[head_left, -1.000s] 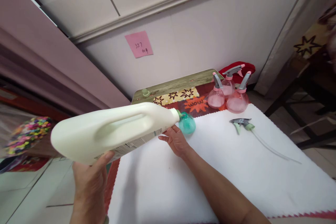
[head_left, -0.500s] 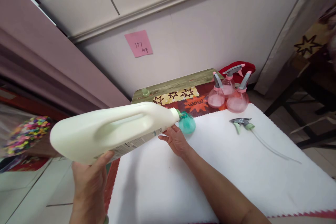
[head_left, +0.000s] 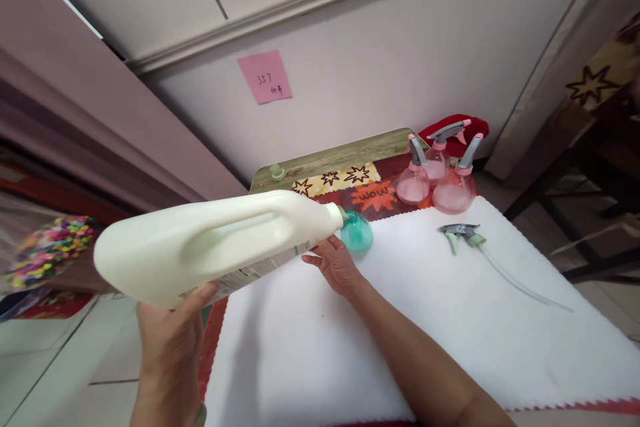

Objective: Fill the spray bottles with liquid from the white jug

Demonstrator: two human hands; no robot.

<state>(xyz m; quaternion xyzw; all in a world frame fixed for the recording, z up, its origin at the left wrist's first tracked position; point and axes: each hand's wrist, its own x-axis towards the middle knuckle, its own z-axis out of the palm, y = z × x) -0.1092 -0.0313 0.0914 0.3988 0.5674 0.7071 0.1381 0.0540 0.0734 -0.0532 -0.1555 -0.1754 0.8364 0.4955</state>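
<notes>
A big pale green laundry detergent bottle (head_left: 215, 247) lies tilted almost level in the air, spout to the right. Its rear underside rests in my left hand (head_left: 170, 340), whose thumb presses on the side by the label. Under the neck end, my right hand (head_left: 335, 263) bears the bottle with its fingers, partly hidden beneath it. The green spout meets the open mouth of a small green spray bottle (head_left: 357, 235) standing on the white cloth. I cannot make out a stream of liquid. A loose grey-and-green spray head (head_left: 463, 233) with a long clear tube lies to the right.
Three pink spray bottles (head_left: 453, 195) with heads on stand at the back right. A small green cap (head_left: 277, 172) sits on the table's back edge. Behind is a wall with a pink note (head_left: 265, 77); a curtain (head_left: 150, 107) hangs at left. A dark stool (head_left: 585, 173) stands right.
The bottle and both hands hold nearly the same pose, with the spout still at the green spray bottle's mouth. The view has shifted slightly.
</notes>
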